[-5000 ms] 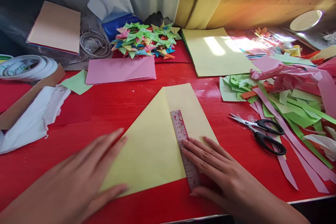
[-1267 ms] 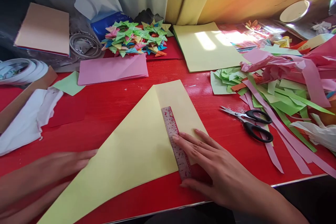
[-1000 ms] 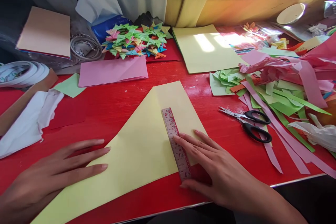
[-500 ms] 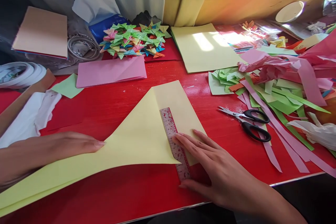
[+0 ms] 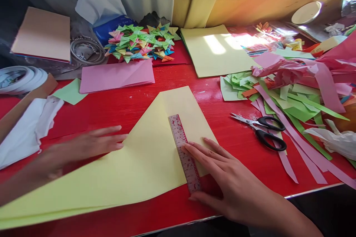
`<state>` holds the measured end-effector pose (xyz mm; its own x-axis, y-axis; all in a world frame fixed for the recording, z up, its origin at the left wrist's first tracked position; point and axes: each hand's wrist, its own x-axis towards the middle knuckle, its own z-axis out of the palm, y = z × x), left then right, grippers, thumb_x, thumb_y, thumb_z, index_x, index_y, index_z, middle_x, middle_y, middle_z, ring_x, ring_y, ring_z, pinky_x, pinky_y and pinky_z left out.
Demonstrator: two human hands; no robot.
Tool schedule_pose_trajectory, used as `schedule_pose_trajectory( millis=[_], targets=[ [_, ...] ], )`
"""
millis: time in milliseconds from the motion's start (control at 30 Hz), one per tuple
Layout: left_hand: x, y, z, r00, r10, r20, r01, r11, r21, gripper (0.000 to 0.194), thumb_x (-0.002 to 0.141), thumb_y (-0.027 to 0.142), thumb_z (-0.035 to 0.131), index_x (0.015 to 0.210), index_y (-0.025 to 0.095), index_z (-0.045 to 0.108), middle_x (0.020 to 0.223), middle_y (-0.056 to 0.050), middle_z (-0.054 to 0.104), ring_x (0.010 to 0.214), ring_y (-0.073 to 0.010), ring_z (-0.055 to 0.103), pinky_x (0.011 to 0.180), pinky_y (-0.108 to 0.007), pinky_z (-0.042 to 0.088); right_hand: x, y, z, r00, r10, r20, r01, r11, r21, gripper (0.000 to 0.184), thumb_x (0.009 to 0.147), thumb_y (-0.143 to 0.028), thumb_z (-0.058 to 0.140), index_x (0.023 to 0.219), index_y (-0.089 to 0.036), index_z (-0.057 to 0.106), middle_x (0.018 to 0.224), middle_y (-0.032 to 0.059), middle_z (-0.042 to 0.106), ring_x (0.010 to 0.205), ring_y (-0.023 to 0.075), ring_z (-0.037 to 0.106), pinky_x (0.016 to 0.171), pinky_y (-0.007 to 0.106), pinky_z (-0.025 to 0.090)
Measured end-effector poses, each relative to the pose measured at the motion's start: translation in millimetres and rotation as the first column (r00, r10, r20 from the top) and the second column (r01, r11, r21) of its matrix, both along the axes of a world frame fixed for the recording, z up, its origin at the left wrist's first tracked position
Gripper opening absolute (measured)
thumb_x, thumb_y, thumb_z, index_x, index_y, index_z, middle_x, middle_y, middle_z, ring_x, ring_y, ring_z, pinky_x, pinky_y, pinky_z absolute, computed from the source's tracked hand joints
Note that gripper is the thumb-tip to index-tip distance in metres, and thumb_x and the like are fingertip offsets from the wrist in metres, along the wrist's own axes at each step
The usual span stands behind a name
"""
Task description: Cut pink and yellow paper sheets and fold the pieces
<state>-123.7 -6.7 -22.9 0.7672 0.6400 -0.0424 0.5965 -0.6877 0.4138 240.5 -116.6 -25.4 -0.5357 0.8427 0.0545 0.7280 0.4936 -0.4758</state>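
Observation:
A pale yellow sheet of paper (image 5: pixel 150 148) lies on the red table, its long left part folded or lifted in layers towards the lower left. On it rests a clear ruler with a pink patterned edge (image 5: pixel 175 127), tilted along a crease. My right hand (image 5: pixel 225 177) lies flat over the ruler with spread fingers, index fingertip pressing its middle and thumb by its near end. My left hand (image 5: pixel 91 144) is stretched out with fingers apart, its fingertips at the paper's upper left edge. Some of that hand is blurred.
Black-handled scissors (image 5: pixel 261 127) lie right of my right hand, beside pink and green paper strips (image 5: pixel 294 133). Behind are a pink folded sheet (image 5: pixel 116 77), a heap of folded paper pieces (image 5: pixel 141 42) and a yellow paper stack (image 5: pixel 219 55). Tape rolls (image 5: pixel 22 79) stand at left.
My left hand has lifted off the paper's left part and moved right and up, fingers spreading. The raised yellow paper has sunk flatter, and its corner no longer overlaps the ruler. My right hand stays put.

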Motion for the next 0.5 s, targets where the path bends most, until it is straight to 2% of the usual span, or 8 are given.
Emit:
schedule_pose_trajectory(
  millis=[67,100,167,333,500],
  targets=[
    [10,-2,0.5,0.994,-0.111,-0.023,0.110,0.993,-0.041,0.038,0.091,0.039,0.041,0.127,0.038,0.053,0.135,0.007,0.052,0.129,-0.0223,0.043,0.104,-0.036,0.039,0,2,1.2,1.000,0.002,-0.019,-0.002,1.000,-0.018,0.068,0.086,-0.037,0.056,0.143,-0.009,0.030,0.142,0.0116,0.043,0.134,0.0216,0.035,0.113,0.039,0.026],
    [13,-3,0.3,0.988,-0.148,-0.043,0.146,0.988,-0.055,0.043,0.088,0.027,0.047,0.128,0.042,0.050,0.139,0.009,0.046,0.131,-0.0228,0.041,0.105,-0.037,0.038,0,3,1.8,1.000,0.003,-0.028,-0.004,1.000,-0.027,0.068,0.086,-0.037,0.057,0.143,-0.009,0.031,0.141,0.0120,0.043,0.134,0.0220,0.035,0.113,0.040,0.026],
    [14,-5,-0.9,0.988,-0.145,-0.052,0.142,0.988,-0.057,0.053,0.084,0.013,0.047,0.126,0.047,0.050,0.141,0.013,0.041,0.132,-0.0234,0.039,0.108,-0.040,0.034,0,7,2.6,0.999,0.013,-0.042,-0.015,0.999,-0.039,0.069,0.084,-0.038,0.058,0.142,-0.010,0.033,0.141,0.0127,0.044,0.135,0.0231,0.033,0.114,0.041,0.025],
    [17,-12,-4.2,0.997,-0.017,0.080,0.023,0.997,-0.075,0.051,0.085,0.012,0.042,0.119,0.047,0.057,0.136,0.013,0.049,0.131,-0.0240,0.041,0.109,-0.044,0.031,1,17,4.0,0.997,0.030,-0.065,-0.034,0.997,-0.065,0.069,0.083,-0.040,0.060,0.141,-0.011,0.035,0.143,0.0122,0.042,0.136,0.0245,0.031,0.113,0.042,0.027],
    [19,-13,-4.3,0.996,-0.005,0.093,0.012,0.997,-0.080,0.050,0.085,0.012,0.040,0.117,0.046,0.059,0.134,0.012,0.051,0.129,-0.0237,0.043,0.111,-0.045,0.029,1,22,5.7,0.998,0.052,-0.046,-0.055,0.996,-0.067,0.068,0.085,-0.039,0.059,0.141,-0.009,0.035,0.143,0.0109,0.041,0.136,0.0224,0.031,0.113,0.037,0.028]
  ],
)
